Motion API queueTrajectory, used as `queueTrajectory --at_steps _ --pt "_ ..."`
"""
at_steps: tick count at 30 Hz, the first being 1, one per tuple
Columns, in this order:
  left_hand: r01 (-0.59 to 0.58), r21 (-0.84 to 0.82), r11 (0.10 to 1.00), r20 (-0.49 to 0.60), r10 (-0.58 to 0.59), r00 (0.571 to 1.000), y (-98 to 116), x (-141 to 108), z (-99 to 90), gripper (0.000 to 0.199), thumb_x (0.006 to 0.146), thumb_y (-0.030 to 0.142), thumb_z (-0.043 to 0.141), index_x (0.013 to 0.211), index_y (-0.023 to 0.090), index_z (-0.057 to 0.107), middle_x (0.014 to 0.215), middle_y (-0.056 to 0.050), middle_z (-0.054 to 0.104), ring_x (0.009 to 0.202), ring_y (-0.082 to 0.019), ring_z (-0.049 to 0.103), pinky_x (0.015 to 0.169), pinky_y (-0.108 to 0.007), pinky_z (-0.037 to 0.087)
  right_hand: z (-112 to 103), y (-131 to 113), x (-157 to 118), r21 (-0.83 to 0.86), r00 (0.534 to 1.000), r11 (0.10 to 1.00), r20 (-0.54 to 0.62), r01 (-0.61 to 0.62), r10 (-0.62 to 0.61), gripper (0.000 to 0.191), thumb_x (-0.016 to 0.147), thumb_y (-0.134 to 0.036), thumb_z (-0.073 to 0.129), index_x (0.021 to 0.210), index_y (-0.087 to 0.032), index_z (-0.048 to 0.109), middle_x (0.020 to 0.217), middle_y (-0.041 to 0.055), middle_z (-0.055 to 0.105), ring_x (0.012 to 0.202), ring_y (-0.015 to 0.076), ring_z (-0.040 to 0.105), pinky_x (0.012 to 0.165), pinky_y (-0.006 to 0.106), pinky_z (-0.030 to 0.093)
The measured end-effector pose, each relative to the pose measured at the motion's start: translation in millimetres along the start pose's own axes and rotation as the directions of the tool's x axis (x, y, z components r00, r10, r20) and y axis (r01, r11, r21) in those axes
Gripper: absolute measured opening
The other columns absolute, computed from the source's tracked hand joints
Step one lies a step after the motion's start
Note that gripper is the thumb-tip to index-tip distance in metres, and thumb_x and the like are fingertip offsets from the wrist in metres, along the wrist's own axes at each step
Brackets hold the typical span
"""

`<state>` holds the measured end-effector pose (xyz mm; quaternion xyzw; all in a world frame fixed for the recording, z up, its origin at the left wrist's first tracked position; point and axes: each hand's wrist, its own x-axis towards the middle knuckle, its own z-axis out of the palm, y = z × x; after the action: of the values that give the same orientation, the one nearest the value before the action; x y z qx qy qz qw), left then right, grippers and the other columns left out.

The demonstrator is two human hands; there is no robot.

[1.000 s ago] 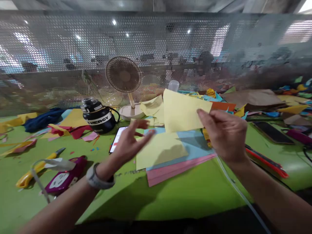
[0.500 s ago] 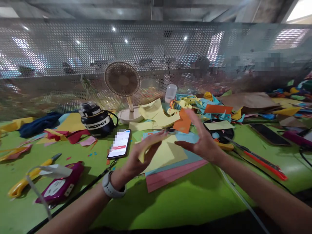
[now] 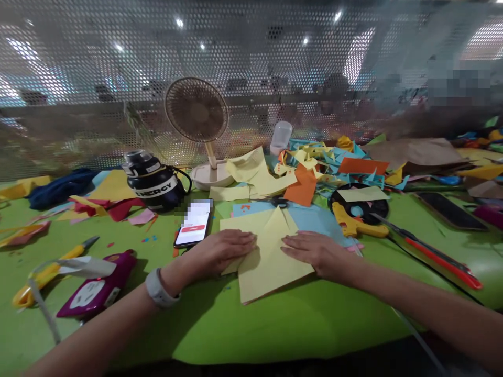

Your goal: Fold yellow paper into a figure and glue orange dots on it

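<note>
Pale yellow paper [image 3: 271, 267] lies near the middle of the green table, with a pointed fold at its top. My left hand [image 3: 230, 248] rests flat on its left part, fingers stretched toward the middle. On the right side my right hand [image 3: 310, 251] presses down flat, fingers pointing left. Neither hand grips anything. Under and behind the yellow paper, blue paper [image 3: 322, 222] shows toward the right. Just left of the paper is a lit phone [image 3: 194, 222].
Behind stand a fan [image 3: 196, 110], a black bottle [image 3: 155, 183] and heaped paper scraps [image 3: 310, 162]. A yellow glue gun [image 3: 356, 222] and red cutter [image 3: 440, 262] lie right. Yellow scissors [image 3: 51, 275] and a purple device [image 3: 98, 285] lie left.
Both hands have come down from above the papers and now lie flat. The yellow sheet that was raised at my left hand is down on the table, and the view has tilted downward.
</note>
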<state>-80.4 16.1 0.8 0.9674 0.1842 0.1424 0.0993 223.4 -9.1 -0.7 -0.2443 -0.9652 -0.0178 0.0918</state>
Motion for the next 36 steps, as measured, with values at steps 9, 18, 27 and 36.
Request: queueTrajectory --at_steps 9,18,27,36 --pt "0.206 -0.242 0.948 -0.018 -0.217 0.976 37 0 -10.5 0.04 0.084 0.039 0.059 0.12 0.023 0.06 0.125 -0.012 0.061 0.113 -0.024 0.058 0.093 -0.043 0.048 -5 -7 4 0.139 0.99 0.98 0.007 -0.144 0.144 0.057 0.067 -0.013 0.066 0.123 -0.013 0.059 0.126 0.018 0.058 0.116 0.0293 0.056 0.098 0.05 0.042" --pt "0.408 -0.325 0.853 -0.07 -0.452 0.889 40 1 -0.2 0.028 0.089 0.04 0.049 0.093 0.018 0.066 0.09 -0.009 0.07 0.076 -0.018 0.064 0.065 -0.03 0.05 -16 -3 16 0.531 0.88 0.731 0.065 -0.43 0.47 0.034 0.089 -0.041 0.051 0.072 -0.019 0.07 0.092 0.0056 0.071 0.082 0.0169 0.065 0.072 0.028 0.048" --pt "0.615 -0.269 0.741 -0.158 -0.664 0.731 21 9 12.8 0.033 0.082 0.043 0.057 0.059 0.021 0.049 0.059 0.001 0.048 0.054 -0.012 0.044 0.05 -0.026 0.034 14 9 26 0.324 0.83 0.801 -0.076 -0.503 0.552 0.042 0.089 -0.051 0.048 0.061 -0.019 0.044 0.072 0.0007 0.047 0.067 0.0147 0.047 0.061 0.026 0.035" --pt "0.705 -0.213 0.676 -0.103 -0.733 0.672 21 14 11.0 0.026 0.082 0.043 0.054 0.067 0.021 0.053 0.051 0.003 0.05 0.045 -0.012 0.044 0.044 -0.026 0.027 9 14 34 0.264 0.803 0.77 0.029 -0.581 0.596 0.04 0.087 -0.049 0.05 0.061 -0.02 0.041 0.072 0.0008 0.05 0.059 0.0134 0.046 0.055 0.026 0.031"
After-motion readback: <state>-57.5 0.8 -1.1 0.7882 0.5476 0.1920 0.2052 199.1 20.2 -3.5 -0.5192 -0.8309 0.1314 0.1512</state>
